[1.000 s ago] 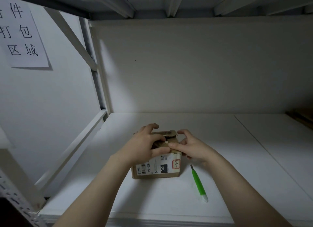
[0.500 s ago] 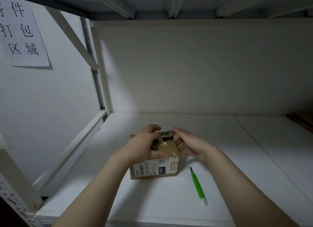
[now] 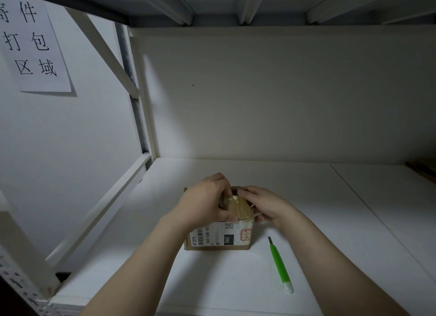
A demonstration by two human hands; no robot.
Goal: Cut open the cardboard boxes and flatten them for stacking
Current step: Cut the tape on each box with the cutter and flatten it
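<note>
As my left hand (image 3: 204,204) and right hand (image 3: 266,206) gripped its taped flaps, the brown cardboard box (image 3: 219,241) seemed light, stiff.

White shelf (image 3: 306,197) — dim wall (image 3: 259,91)

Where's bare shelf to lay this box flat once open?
Bare shelf: between box and back wall; left of box up to the side rail; right of the green cutter. Crowded: round the box, gripped by left hand and right hand, cutter close beside.

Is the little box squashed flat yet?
Not flat: the cardboard box stands on the shelf, labelled side upright, left hand and right hand gripping its top.
</note>
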